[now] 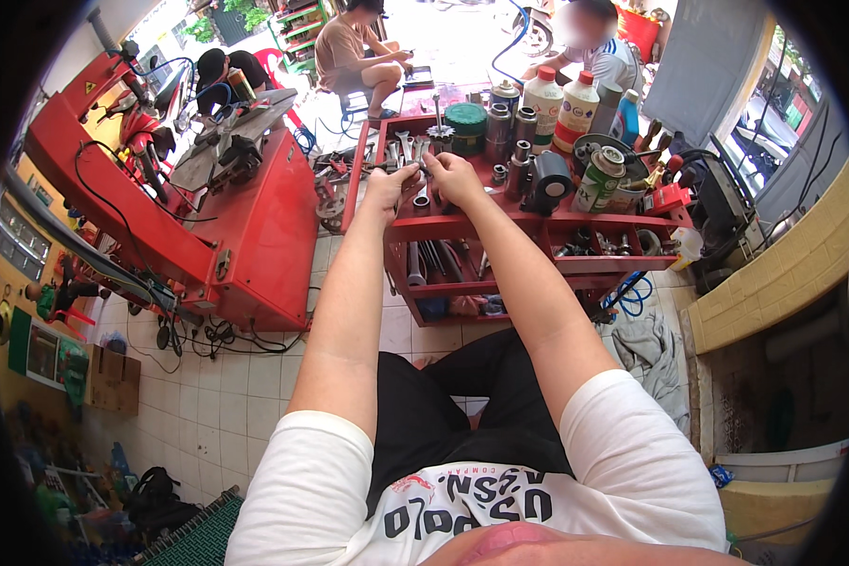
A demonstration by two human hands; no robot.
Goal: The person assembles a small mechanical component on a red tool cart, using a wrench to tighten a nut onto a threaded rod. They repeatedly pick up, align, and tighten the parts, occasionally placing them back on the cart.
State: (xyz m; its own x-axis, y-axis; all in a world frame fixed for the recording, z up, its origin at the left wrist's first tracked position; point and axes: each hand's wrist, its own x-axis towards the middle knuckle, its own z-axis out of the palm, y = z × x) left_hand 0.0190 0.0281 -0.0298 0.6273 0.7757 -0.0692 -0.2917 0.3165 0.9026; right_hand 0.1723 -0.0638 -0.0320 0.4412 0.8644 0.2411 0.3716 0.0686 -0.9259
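Both my hands meet above the near left part of a red tool cart [443, 226]. My left hand [390, 192] is closed, its fingertips pinched near those of my right hand [456, 182], which is closed too. What they pinch is small and mostly hidden by the fingers. Just beyond lie several wrenches [406, 143] and an upright shaft with a toothed metal wheel [441, 134]. A green round tub [467, 121] stands behind my right hand. To its right are metal sockets [524, 124], red-capped bottles [541, 106] and a green-and-white spray can [599, 181].
A large red machine [264, 231] stands left of the cart, with black cables [222, 335] on the tiled floor. Grey cloth [653, 351] and a blue hose [634, 294] lie at the right. Several people are beyond, one seated person [344, 52] among them.
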